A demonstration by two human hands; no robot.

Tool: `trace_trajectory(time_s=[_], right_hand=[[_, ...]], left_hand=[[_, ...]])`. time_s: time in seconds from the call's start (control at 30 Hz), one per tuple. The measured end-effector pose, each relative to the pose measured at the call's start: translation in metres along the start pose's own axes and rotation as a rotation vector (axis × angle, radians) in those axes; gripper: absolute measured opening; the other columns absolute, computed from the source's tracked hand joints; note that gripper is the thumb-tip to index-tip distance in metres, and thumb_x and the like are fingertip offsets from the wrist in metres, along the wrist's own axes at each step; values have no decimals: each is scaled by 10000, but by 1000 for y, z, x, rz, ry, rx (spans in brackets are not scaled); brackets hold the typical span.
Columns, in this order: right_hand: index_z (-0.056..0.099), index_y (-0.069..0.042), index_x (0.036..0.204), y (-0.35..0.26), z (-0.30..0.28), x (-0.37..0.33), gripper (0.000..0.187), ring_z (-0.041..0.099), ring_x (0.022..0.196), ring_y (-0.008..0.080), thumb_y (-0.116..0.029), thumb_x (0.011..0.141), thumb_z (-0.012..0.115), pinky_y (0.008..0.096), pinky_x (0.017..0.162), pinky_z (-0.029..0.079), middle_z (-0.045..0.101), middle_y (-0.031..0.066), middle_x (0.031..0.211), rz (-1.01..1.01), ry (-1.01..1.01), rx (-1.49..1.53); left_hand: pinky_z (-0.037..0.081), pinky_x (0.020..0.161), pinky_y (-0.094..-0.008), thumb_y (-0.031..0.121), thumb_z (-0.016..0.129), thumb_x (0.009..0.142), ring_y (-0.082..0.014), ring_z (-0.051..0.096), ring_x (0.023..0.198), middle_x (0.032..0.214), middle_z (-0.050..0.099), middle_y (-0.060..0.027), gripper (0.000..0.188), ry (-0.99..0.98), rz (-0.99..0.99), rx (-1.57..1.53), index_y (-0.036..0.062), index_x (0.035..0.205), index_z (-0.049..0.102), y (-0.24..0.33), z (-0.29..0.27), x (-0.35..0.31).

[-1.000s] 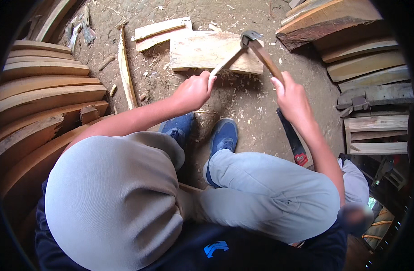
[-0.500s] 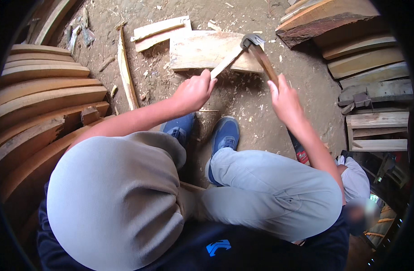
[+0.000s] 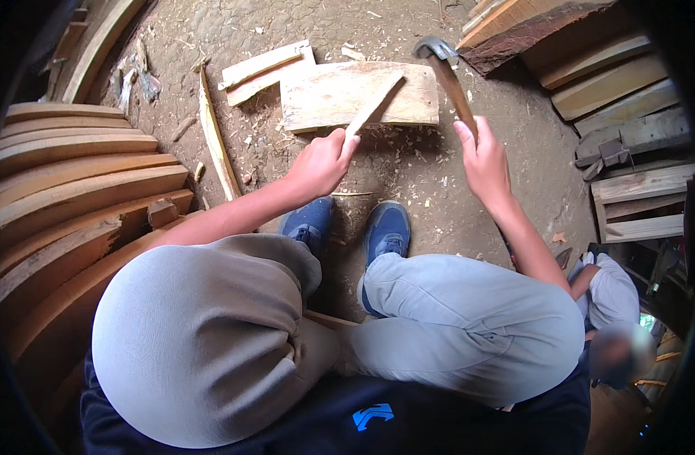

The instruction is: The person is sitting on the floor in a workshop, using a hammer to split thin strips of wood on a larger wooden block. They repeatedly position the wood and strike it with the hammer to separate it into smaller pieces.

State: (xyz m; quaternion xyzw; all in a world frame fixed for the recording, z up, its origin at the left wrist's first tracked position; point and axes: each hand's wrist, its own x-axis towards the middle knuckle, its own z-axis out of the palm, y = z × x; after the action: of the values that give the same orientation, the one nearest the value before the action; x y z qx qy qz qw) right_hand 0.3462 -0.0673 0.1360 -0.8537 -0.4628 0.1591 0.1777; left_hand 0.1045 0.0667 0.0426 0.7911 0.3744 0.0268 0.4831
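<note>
My left hand [image 3: 322, 163] is closed around the lower end of a pale, slim wooden stick [image 3: 375, 103]. The stick slants up to the right above a thick wooden block [image 3: 328, 92] lying on the ground; whether its tip touches the block I cannot tell. A hand adze [image 3: 455, 92] with a brown wooden handle and a curved dark metal head is gripped in my right hand [image 3: 486, 159]. Its head is raised beyond the block's far right corner, apart from the stick.
Curved planks [image 3: 82, 171] are stacked at the left, with more timber [image 3: 609, 72] at the right. A long split strip [image 3: 212, 129] and a smaller board [image 3: 268, 72] lie near the block. Wood chips dot the dirt floor [image 3: 514, 235]. Another person [image 3: 616, 292] sits at the lower right.
The adze head was at the stick's tip; now it has lifted away to the upper right. The stick is still in my left hand over the block.
</note>
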Motion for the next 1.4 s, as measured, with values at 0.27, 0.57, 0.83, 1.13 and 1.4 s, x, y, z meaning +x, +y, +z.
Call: trace_trajectory(time_s=[0.27, 0.57, 0.83, 1.13, 1.4], right_hand=[[482, -19, 1302, 36, 46, 8, 446, 601, 1066, 457, -346, 1007, 553, 517, 886, 482, 587, 269, 1215, -70, 90, -77], [673, -152, 1214, -1, -2, 22, 359, 576, 1066, 300, -281, 884, 732, 398, 929, 477, 580, 117, 1132, -513, 289, 0], [778, -206, 985, 0, 5, 25, 169, 608, 999, 184, -177, 820, 755, 344, 861, 487, 678, -41, 1025, -795, 320, -212], [723, -117, 937, 18, 2, 22, 139, 624, 938, 166, -145, 807, 759, 346, 828, 484, 692, -20, 939, -1015, 163, -239], [650, -92, 927, 25, 1, 10, 88, 589, 919, 205, -168, 898, 681, 365, 846, 462, 616, 17, 899, -831, -118, -221]], left_hand=[[430, 577, -500, 337, 475, 1048, -403, 591, 586, 622, 568, -230, 364, 143, 58, -151, 3, 918, 533, -7, -4, -14], [342, 523, -384, 284, 520, 1036, -179, 394, 537, 583, 419, -111, 353, 68, 137, -155, -10, 841, 529, 5, -8, -20], [400, 551, -418, 353, 533, 1007, -297, 491, 524, 591, 498, -169, 414, -78, 237, -86, 0, 792, 545, 8, -10, -20], [355, 584, -399, 423, 481, 1023, -196, 417, 612, 626, 439, -108, 491, -329, 220, -82, -12, 797, 510, 1, -15, -18], [346, 572, -396, 470, 484, 1024, -180, 396, 594, 600, 434, -81, 534, -434, 209, 21, 1, 770, 517, 7, -23, -13]])
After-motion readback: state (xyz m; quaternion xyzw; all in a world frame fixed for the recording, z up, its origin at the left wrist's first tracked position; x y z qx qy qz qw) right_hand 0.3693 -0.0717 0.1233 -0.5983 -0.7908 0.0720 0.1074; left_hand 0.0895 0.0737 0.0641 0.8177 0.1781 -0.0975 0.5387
